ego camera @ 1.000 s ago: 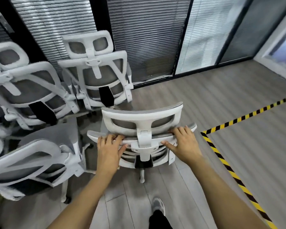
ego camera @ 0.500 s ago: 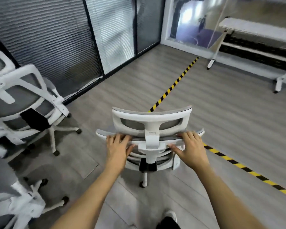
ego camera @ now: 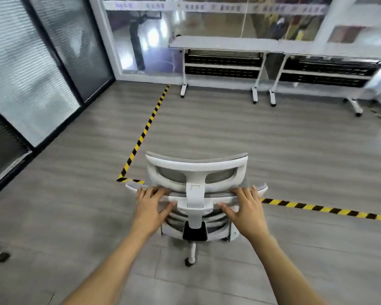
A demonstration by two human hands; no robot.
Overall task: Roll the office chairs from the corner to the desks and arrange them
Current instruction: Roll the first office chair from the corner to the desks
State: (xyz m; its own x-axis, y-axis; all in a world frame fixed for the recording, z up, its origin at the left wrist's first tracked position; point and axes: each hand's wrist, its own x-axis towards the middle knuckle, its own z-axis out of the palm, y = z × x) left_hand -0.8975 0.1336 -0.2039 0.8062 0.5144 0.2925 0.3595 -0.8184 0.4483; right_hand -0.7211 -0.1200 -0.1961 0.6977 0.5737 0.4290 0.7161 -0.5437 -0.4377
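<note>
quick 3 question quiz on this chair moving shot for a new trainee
1. True or false: the left hand and right hand both grip the backrest of the chair, one on either side of the headrest post.
2. The desks stand: A) ahead, by the glass wall; B) behind the person; C) touching the chair.
3. Fill in: the floor tape is striped yellow and ____.

Key: 1 true; 2 A; 3 black.
</note>
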